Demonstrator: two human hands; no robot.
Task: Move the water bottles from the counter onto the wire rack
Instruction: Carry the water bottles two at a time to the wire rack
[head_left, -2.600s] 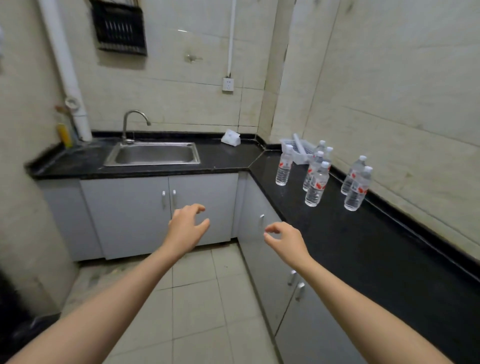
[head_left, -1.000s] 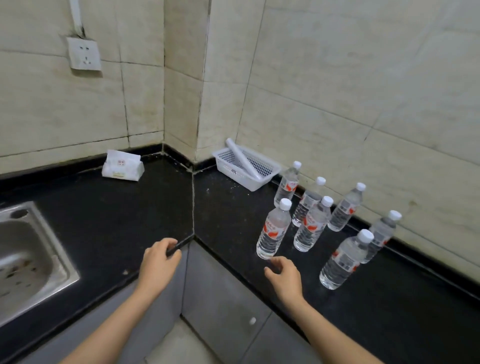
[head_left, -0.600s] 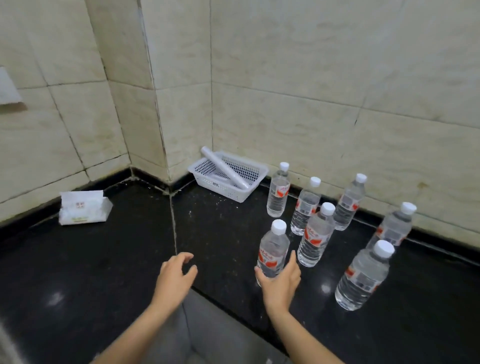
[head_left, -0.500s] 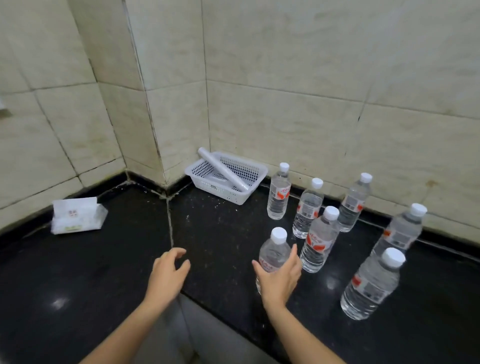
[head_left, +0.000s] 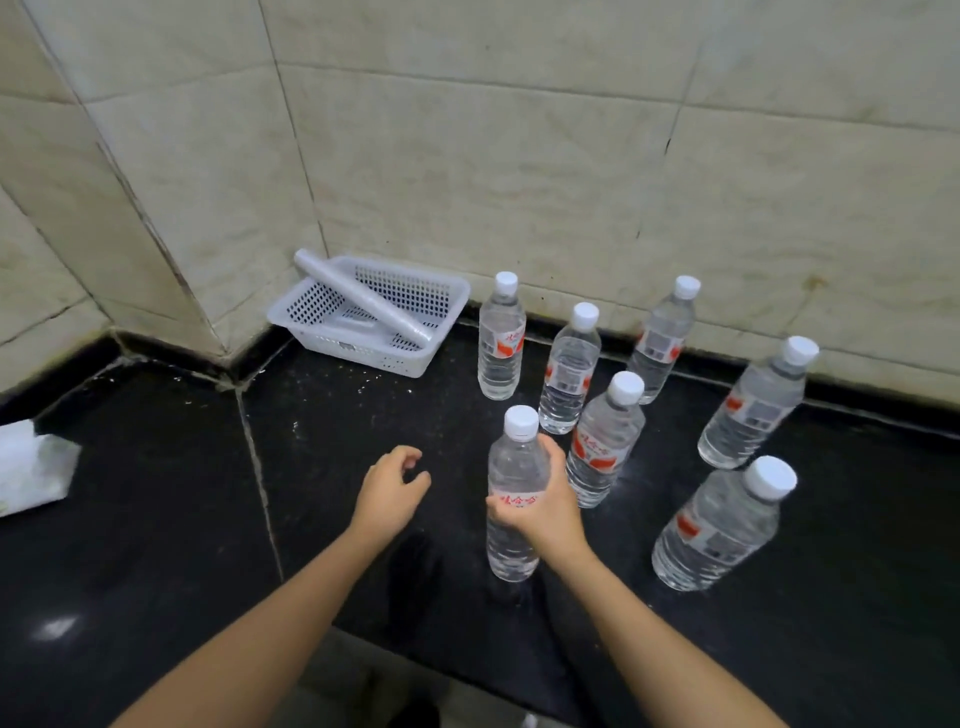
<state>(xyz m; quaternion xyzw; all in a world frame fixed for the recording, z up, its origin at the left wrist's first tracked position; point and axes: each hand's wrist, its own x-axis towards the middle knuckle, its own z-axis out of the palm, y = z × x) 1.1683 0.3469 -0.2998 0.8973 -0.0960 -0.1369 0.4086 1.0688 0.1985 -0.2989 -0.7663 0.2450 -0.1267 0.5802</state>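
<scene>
Several clear water bottles with white caps and red labels stand on the black counter (head_left: 156, 519). My right hand (head_left: 545, 509) is wrapped around the middle of the nearest bottle (head_left: 514, 467), which stands upright close to the counter's front edge. Just behind it stands a second bottle (head_left: 605, 441), and another bottle (head_left: 719, 525) stands to the right. More bottles line the wall, such as the far left bottle (head_left: 501, 338). My left hand (head_left: 392, 491) hovers over the counter left of the held bottle, fingers loosely curled, holding nothing. No wire rack is in view.
A white perforated plastic basket (head_left: 415, 296) with a clear roll (head_left: 358, 293) lying across it sits in the corner by the tiled wall. A white tissue pack (head_left: 31, 467) lies at the far left. The counter's front edge runs below my forearms.
I have stepped up to the counter corner and the view has closed in on the bottles. My right hand went from open beside the nearest bottle to wrapped around it. My left hand moved right.
</scene>
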